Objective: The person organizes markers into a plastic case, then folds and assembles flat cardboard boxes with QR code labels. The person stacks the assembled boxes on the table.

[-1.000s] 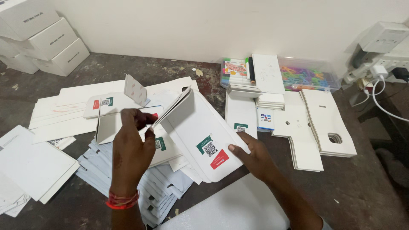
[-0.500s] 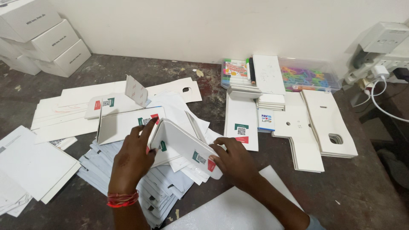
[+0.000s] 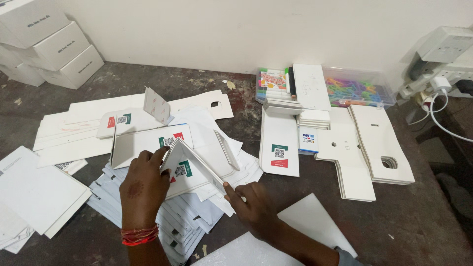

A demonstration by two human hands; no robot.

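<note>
Folding a white card blank (image 3: 194,167) into a tent shape on the dark counter (image 3: 433,216).

Half a second back the blank sat flatter and wider; now it's peaked right up, so the fold looks nearly set. Left hand (image 3: 143,189) has its grip clamped on the left panel, right hand (image 3: 256,209) presses fingertips flat on the right edge, over the pile of flat blanks (image 3: 148,212).

Place: small packing workshop
Evidence: flat card blanks (image 3: 379,143) are piling up on a worn bench (image 3: 428,216), white boxes (image 3: 54,49) stacking against the wall.
</note>
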